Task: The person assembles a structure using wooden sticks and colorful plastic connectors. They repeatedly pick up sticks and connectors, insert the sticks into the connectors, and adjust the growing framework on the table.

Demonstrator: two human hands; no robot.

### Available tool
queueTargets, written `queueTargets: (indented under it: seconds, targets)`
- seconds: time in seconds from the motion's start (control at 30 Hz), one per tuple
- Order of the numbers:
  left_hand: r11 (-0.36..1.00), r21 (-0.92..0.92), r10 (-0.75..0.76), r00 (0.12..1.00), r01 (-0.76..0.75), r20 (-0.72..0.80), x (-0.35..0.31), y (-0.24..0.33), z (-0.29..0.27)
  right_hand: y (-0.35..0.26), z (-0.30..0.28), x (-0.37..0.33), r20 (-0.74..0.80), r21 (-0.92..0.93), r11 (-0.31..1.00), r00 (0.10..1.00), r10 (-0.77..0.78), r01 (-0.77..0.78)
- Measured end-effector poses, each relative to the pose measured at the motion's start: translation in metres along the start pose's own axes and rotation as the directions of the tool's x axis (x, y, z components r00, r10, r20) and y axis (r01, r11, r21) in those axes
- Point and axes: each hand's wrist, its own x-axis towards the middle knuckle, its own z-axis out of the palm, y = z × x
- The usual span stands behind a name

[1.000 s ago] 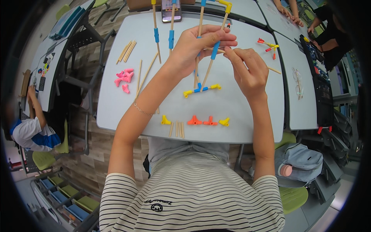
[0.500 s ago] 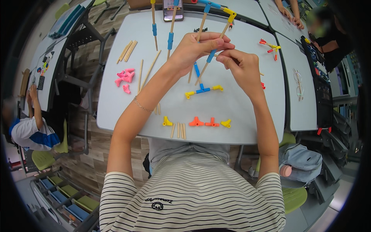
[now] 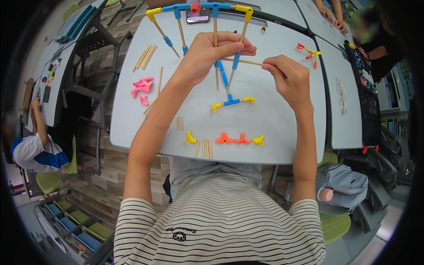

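Note:
My left hand [image 3: 216, 47] is closed around the frame of wooden sticks and blue connectors [image 3: 203, 5], which has yellow elbows at its top corners and a red piece at the middle of its top bar. Thumb and fingers grip near the frame's right-hand sticks. To the right, my right hand [image 3: 289, 79] pinches the end of a thin wooden stick [image 3: 252, 62]. This stick runs level to the blue connector [image 3: 236, 61] on the rightmost upright; whether it sits in a hole there I cannot tell. Below lies a blue T-shaped piece with yellow elbows [image 3: 231, 102].
Pink connectors [image 3: 142, 86] and loose sticks [image 3: 145, 57] lie at the left of the table [image 3: 274, 128]. Near its front edge are orange connectors [image 3: 224, 138], yellow ones and short sticks [image 3: 206, 149]. A phone [image 3: 197, 17] lies behind the frame. Other people work at neighbouring tables.
The frame has shifted left and its whole top bar now shows. My right hand has moved right, away from my left, with the stick now visible between them.

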Motion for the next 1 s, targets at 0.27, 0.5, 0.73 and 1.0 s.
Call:
queueTargets:
  seconds: [0.27, 0.5, 0.73, 1.0]
  targets:
    - [0.992, 0.122, 0.022, 0.999, -0.026, 0.034, -0.001, 0.006, 0.015, -0.004, -0.002, 0.001, 0.161, 0.072, 0.968, 0.961, 0.226, -0.240]
    - [0.993, 0.115, -0.002, 0.999, -0.003, 0.041, 0.012, 0.012, 0.021, -0.001, -0.015, 0.002, 0.149, 0.183, 0.939, 0.952, 0.267, -0.292]
    - [0.999, -0.031, -0.007, 0.995, 0.010, 0.095, 0.015, 0.005, 0.028, 0.011, -0.027, -0.002, 0.084, 0.053, 0.973, 0.972, 0.221, -0.226]
    - [0.989, -0.144, -0.019, 0.989, 0.040, 0.147, 0.015, 0.001, 0.031, 0.016, -0.026, -0.004, 0.104, -0.083, 0.989, 0.986, 0.128, -0.120]
